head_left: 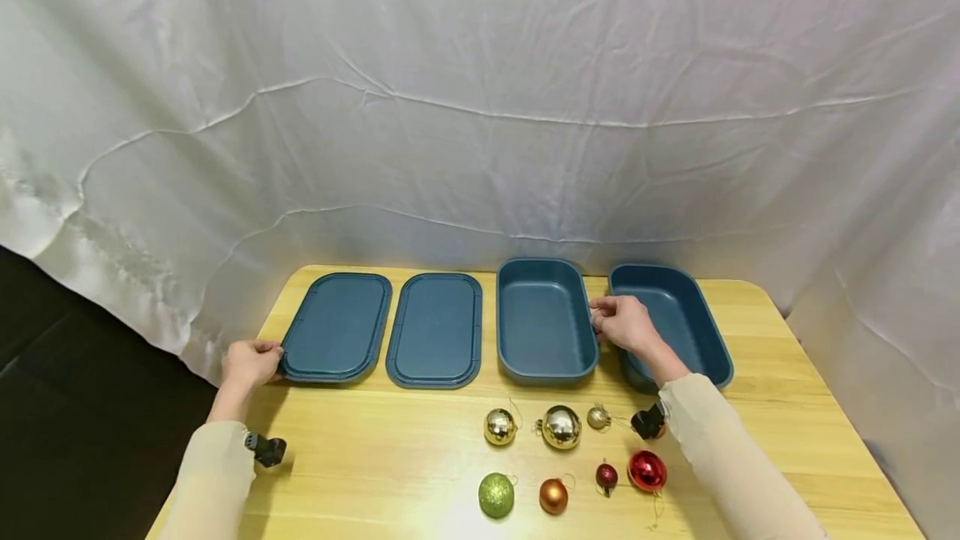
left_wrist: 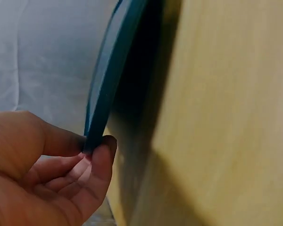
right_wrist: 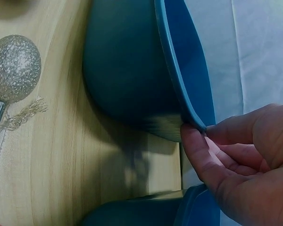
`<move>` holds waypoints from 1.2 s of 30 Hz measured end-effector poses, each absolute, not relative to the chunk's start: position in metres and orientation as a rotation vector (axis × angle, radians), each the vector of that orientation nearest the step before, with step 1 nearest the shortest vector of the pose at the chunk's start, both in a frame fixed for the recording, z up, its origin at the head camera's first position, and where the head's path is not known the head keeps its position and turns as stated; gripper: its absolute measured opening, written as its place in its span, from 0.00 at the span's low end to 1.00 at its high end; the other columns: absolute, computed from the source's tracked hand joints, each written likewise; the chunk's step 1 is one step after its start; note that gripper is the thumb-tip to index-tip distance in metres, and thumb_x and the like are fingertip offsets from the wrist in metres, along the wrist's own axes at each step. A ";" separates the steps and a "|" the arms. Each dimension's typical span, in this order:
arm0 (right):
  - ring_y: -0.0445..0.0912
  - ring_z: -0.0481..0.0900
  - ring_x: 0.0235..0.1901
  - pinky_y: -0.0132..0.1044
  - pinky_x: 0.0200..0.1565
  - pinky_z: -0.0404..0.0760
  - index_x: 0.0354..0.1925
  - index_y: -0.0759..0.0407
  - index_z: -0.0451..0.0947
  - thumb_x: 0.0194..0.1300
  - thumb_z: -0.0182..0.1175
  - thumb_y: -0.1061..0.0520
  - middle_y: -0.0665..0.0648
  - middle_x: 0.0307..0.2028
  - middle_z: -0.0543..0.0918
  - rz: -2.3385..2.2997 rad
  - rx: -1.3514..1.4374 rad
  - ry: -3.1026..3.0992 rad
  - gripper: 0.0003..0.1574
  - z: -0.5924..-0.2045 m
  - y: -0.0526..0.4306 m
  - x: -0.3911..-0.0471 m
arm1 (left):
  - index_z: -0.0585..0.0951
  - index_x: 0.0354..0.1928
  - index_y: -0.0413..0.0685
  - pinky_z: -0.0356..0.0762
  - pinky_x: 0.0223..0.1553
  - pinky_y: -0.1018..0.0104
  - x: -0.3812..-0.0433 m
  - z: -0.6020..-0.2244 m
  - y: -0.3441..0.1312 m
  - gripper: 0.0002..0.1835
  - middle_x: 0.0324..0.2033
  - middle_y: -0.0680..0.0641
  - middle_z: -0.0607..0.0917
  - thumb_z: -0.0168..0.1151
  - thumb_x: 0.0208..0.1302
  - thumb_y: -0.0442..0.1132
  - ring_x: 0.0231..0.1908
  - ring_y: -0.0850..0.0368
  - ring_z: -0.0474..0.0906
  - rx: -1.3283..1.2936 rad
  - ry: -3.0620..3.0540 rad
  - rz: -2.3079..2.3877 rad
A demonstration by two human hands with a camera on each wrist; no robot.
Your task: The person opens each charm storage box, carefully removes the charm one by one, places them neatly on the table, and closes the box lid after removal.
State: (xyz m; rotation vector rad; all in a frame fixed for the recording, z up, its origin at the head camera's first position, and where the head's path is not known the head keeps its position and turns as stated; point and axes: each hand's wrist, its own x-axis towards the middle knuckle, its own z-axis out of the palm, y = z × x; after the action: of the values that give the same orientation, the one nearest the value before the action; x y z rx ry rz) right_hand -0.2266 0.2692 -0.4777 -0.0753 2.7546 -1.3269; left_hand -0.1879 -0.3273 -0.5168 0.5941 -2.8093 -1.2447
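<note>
Between thumb and fingers, my left hand (head_left: 251,362) pinches the near-left edge of a blue lid (head_left: 336,327). In the left wrist view that lid (left_wrist: 111,75) is tilted, its held edge raised off the wood. My right hand (head_left: 624,323) pinches the right rim of a blue bin (head_left: 546,327), the left one of two deep bins. Seen from the right wrist, thumb and forefinger close on the rim of this bin (right_wrist: 132,61). Under my right forearm, the second blue bin (head_left: 686,315) is partly hidden.
A second blue lid (head_left: 435,330) lies flat between the held lid and bin. Nearer on the wooden table (head_left: 360,457) are several baubles, among them a large gold one (head_left: 561,427), a green glitter one (head_left: 496,495) and a red one (head_left: 647,471). A white curtain (head_left: 480,165) hangs behind.
</note>
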 end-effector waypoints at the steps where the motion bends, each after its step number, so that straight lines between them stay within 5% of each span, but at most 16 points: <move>1: 0.58 0.91 0.36 0.54 0.44 0.93 0.65 0.77 0.77 0.77 0.54 0.65 0.73 0.48 0.87 -1.329 -0.075 2.753 0.24 -0.478 0.270 -0.226 | 0.82 0.59 0.24 0.90 0.40 0.58 -0.188 -0.515 -0.327 0.20 0.59 0.22 0.81 0.57 0.76 0.36 0.23 0.58 0.89 0.590 -2.796 -1.307; 3: 0.58 0.91 0.37 0.54 0.45 0.92 0.65 0.76 0.77 0.77 0.54 0.65 0.74 0.49 0.86 -1.332 -0.071 2.753 0.23 -0.478 0.270 -0.226 | 0.79 0.63 0.23 0.89 0.33 0.66 -0.188 -0.511 -0.328 0.22 0.62 0.20 0.77 0.56 0.77 0.35 0.23 0.65 0.87 0.566 -2.775 -1.403; 6: 0.56 0.91 0.37 0.55 0.45 0.92 0.65 0.76 0.76 0.77 0.54 0.65 0.74 0.49 0.86 -1.333 -0.065 2.750 0.24 -0.478 0.270 -0.225 | 0.75 0.67 0.23 0.88 0.37 0.68 -0.189 -0.505 -0.328 0.24 0.65 0.19 0.74 0.54 0.79 0.36 0.26 0.70 0.84 0.539 -2.747 -1.515; 10: 0.55 0.91 0.37 0.54 0.46 0.92 0.66 0.76 0.76 0.77 0.54 0.65 0.73 0.49 0.86 -1.337 -0.053 2.746 0.24 -0.477 0.271 -0.226 | 0.73 0.68 0.22 0.89 0.40 0.68 -0.189 -0.497 -0.325 0.25 0.55 0.24 0.83 0.54 0.80 0.37 0.28 0.73 0.81 0.528 -2.702 -1.610; 15: 0.55 0.91 0.36 0.54 0.45 0.92 0.66 0.76 0.76 0.77 0.54 0.66 0.73 0.49 0.86 -1.348 -0.055 2.744 0.24 -0.478 0.271 -0.227 | 0.71 0.69 0.19 0.88 0.37 0.71 -0.188 -0.489 -0.320 0.26 0.39 0.47 0.88 0.54 0.80 0.36 0.28 0.73 0.83 0.498 -2.632 -1.717; 26: 0.58 0.91 0.35 0.55 0.44 0.92 0.64 0.77 0.78 0.76 0.55 0.66 0.74 0.50 0.87 -1.345 -0.073 2.769 0.23 -0.480 0.271 -0.228 | 0.65 0.73 0.20 0.90 0.39 0.72 -0.184 -0.471 -0.313 0.30 0.32 0.63 0.86 0.56 0.80 0.36 0.33 0.73 0.85 0.404 -2.513 -1.990; 36: 0.60 0.91 0.36 0.55 0.44 0.92 0.64 0.76 0.78 0.76 0.54 0.65 0.72 0.49 0.87 -1.340 -0.068 2.771 0.23 -0.479 0.271 -0.228 | 0.63 0.75 0.22 0.89 0.42 0.74 -0.185 -0.460 -0.300 0.34 0.35 0.66 0.83 0.60 0.79 0.39 0.36 0.74 0.86 0.324 -2.430 -2.064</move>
State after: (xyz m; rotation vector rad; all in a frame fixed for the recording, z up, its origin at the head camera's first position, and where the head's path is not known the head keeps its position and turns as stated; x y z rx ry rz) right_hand -0.2280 0.2708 -0.4787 -0.0681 2.7706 -1.3399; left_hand -0.1851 -0.3002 -0.4605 0.3239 -2.4305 -2.0641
